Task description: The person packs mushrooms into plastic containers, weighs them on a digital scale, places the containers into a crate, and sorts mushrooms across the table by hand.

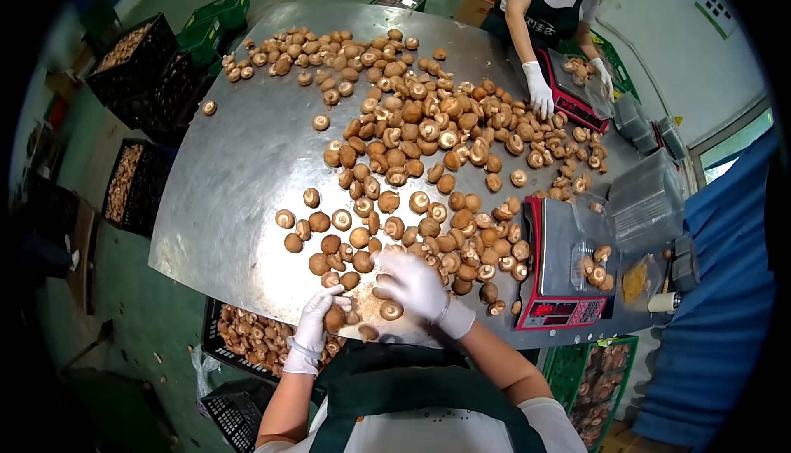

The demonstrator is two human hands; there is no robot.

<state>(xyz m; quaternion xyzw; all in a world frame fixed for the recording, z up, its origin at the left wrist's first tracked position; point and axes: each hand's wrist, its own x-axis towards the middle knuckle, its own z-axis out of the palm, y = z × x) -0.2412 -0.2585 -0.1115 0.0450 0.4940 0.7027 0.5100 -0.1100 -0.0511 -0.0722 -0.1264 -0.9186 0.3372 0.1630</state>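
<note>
Brown mushrooms [428, 130] are spread over the metal table [222, 197]. At the near edge my left hand [315, 321], in a white glove, has its fingers closed around a brown mushroom [334, 318]. My right hand [412, 284], also gloved, is blurred just above the mushrooms to the right; its fingers are smeared and what they hold, if anything, is hidden. A loose mushroom [390, 310] lies under its wrist side. To the right, a red scale [560, 309] carries a clear tray [587, 265] with several mushrooms.
A co-worker's gloved hands [539, 90] are at a second red scale [581, 111]. Stacked clear trays [647, 197] stand at the right. A black crate [212, 333] of mushrooms sits below the near edge; green crates [564, 370] are at lower right, black crates [132, 111] at left.
</note>
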